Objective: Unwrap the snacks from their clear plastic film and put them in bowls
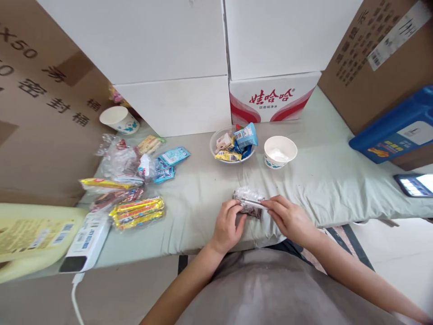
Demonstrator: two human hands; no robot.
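Right in front of me, a clear plastic snack packet (pixel 249 201) with dark brown print rests at the front of the covered surface. My left hand (pixel 227 225) pinches its left end, thumb below and fingers on top. At the other end, my right hand (pixel 287 219) has its fingertips closed on the packet's pale edge strip. What lies inside the wrapper cannot be made out. Beyond the hands stands a clear bowl (pixel 212 146) filled with small wrapped snacks, among them a blue packet (pixel 246 134) and a yellow packet (pixel 228 156). To its right is a paper cup (pixel 280 155) with something white inside.
Snack packets (pixel 137 212) and crumpled clear wrappers (pixel 120 158) pile up at left, near a second paper cup (pixel 119 121). A power strip (pixel 88 239) and yellow jug (pixel 37 234) sit front left. White boxes (pixel 176 106) wall the back; a blue jug (pixel 399 126) and phone (pixel 416 185) are right.
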